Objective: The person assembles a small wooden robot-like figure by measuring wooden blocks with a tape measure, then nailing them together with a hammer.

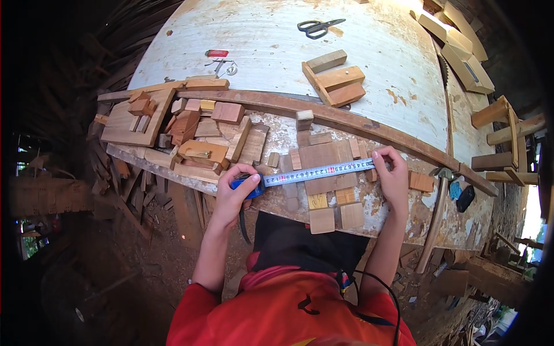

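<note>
My left hand is closed around the blue case of a tape measure, its black strap hanging below. The blade is drawn out to the right, printed with black and red numbers. At its far end, my right hand pinches the tip between thumb and fingers. Beneath the blade lies a flat arrangement of wooden blocks, with a wide brown board in the middle. Two square blocks, one of them a pale block, sit at the bench's near edge.
Loose wood offcuts are piled at left. A long wooden bar crosses the bench. Scissors and a small wooden assembly lie beyond it. A hammer overhangs the near edge at right, beside a black object.
</note>
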`<act>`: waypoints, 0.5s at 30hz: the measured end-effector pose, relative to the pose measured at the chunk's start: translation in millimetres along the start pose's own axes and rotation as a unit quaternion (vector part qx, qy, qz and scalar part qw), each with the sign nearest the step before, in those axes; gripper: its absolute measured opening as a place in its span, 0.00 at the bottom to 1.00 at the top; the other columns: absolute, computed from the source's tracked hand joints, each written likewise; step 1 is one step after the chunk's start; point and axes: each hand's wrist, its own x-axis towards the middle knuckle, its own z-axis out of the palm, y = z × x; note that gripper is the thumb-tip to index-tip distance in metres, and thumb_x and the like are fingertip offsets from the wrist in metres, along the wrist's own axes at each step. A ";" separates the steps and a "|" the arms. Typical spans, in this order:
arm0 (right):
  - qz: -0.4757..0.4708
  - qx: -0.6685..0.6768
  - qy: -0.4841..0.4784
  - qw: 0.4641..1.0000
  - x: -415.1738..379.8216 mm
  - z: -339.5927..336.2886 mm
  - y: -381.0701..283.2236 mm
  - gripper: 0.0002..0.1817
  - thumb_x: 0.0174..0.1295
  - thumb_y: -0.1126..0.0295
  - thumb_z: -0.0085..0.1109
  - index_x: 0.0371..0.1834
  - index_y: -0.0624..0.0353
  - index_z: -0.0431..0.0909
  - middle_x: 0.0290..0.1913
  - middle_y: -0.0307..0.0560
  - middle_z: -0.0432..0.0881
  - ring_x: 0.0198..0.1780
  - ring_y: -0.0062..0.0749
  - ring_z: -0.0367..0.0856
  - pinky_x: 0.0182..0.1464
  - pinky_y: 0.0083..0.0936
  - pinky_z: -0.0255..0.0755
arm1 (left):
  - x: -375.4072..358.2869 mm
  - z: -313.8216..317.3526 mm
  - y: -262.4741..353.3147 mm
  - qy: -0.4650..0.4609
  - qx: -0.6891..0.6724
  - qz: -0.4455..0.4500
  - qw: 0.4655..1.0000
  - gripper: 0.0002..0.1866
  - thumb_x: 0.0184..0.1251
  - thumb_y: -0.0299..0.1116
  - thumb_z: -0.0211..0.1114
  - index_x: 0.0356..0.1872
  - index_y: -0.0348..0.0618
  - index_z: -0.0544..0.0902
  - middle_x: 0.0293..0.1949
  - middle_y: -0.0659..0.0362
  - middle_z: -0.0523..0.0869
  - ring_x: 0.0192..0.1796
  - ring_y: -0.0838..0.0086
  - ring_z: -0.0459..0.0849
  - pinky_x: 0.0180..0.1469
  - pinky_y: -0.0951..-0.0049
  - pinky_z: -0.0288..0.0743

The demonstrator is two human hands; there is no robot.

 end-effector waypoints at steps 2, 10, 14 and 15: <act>-0.023 0.028 0.010 0.999 -0.9 3.2 0.0 0.08 0.78 0.72 0.67 0.41 0.65 0.83 0.40 0.41 0.88 0.44 0.22 0.82 0.54 0.25 0.76 | -1.6 0.5 1.2 0.000 -0.004 -0.002 1.000 0.10 0.76 0.36 0.77 0.48 0.46 0.86 0.30 0.68 0.83 0.23 0.89 0.73 0.22 0.84 0.62; -0.030 0.049 0.003 0.998 -1.8 4.3 -1.0 0.10 0.84 0.70 0.59 0.41 0.63 0.80 0.45 0.39 0.86 0.46 0.21 0.78 0.54 0.23 0.72 | -2.3 -0.5 -2.1 -0.012 0.001 0.016 1.000 0.11 0.74 0.36 0.78 0.48 0.46 0.86 0.32 0.68 0.84 0.24 0.89 0.75 0.24 0.84 0.63; -0.048 0.111 0.034 0.992 -2.0 5.0 -6.6 0.12 0.86 0.69 0.53 0.41 0.62 0.77 0.44 0.38 0.84 0.45 0.21 0.76 0.53 0.24 0.72 | -6.9 11.1 2.6 -0.015 -0.007 0.036 0.999 0.12 0.74 0.35 0.79 0.49 0.45 0.85 0.34 0.68 0.86 0.27 0.90 0.77 0.27 0.85 0.65; -0.049 0.122 0.042 0.990 -1.9 3.2 -3.5 0.12 0.87 0.68 0.52 0.41 0.61 0.77 0.42 0.38 0.82 0.43 0.20 0.75 0.51 0.23 0.71 | -7.4 14.3 3.4 -0.016 -0.010 0.046 0.999 0.12 0.73 0.35 0.79 0.49 0.45 0.85 0.35 0.68 0.86 0.28 0.90 0.77 0.27 0.85 0.65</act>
